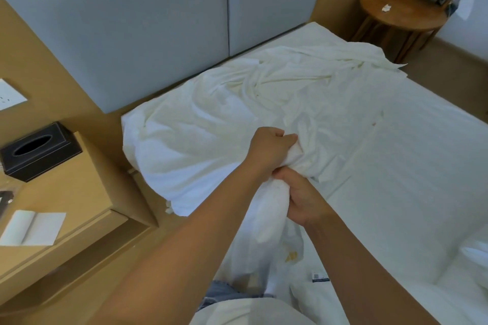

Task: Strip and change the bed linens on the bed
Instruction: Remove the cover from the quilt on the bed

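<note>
A crumpled white sheet (277, 92) lies bunched across the head of the bed, over a bare white mattress (422, 153). My left hand (272, 148) grips a gathered fold of the sheet near the bed's left side. Just below it, my right hand (301, 195) grips the same twisted bunch of cloth, which hangs down towards me. A yellowish stain shows on the hanging part (290, 256).
A grey padded headboard (158, 21) stands behind the bed. On the left is a wooden bedside table (79, 187) with a black tissue box (39, 150) and white papers (31, 227). A round wooden table (401, 13) stands at the far right corner, white linen above it.
</note>
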Motion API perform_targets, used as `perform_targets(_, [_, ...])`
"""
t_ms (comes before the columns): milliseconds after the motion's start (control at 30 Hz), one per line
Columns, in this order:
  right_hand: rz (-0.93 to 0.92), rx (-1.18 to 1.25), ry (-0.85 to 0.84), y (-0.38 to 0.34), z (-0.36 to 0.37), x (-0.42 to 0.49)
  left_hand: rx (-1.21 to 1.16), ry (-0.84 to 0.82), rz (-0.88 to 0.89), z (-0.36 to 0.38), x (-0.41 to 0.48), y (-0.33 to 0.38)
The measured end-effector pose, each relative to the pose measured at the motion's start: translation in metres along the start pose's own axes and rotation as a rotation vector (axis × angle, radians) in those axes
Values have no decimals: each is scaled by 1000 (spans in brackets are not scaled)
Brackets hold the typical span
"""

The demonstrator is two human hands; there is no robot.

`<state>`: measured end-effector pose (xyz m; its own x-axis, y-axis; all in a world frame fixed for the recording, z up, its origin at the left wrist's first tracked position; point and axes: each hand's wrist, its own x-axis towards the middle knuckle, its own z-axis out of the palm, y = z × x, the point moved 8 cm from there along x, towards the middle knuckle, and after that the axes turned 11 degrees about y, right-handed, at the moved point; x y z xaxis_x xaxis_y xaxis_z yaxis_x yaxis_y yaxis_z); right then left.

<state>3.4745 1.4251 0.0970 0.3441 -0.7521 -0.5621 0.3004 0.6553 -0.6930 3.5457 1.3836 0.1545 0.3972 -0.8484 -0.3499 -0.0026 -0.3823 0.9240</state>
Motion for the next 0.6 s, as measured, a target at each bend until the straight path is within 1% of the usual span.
perform_targets(100, [-11, -40, -51, 0, 13, 3, -40, -20, -94, -4, 0, -1])
perform_targets(200, [-44, -124, -36, -3, 12, 7, -149, -60, -186, -10, 4, -6])
perform_targets(267, [-36, -99, -33, -8, 12, 7, -185, -37, -159, -21, 7, -6])
perform_targets(300, [-22, -47, -56, -10, 15, 7, -118, 16, -87, -31, 10, -7])
perform_targets(367, [29, 80, -88, -15, 15, 6, 199, 143, 87, -51, 13, -14])
perform_targets(400, [38, 107, -90, -18, 15, 5, 332, 157, 94, -55, 12, -25])
perform_targets(433, [44, 111, -101, -20, 15, 3, 380, 111, 7, -54, 10, -42])
perform_targets(500, [59, 63, -109, -16, 14, 0, 239, -46, -270, -44, 0, -72])
perform_targets(533, [59, 26, -96, -13, 12, -1, 155, -92, -343, -38, -3, -77])
perform_targets(600, [49, -28, -70, -6, 6, -2, 61, -124, -369, -29, -2, -76])
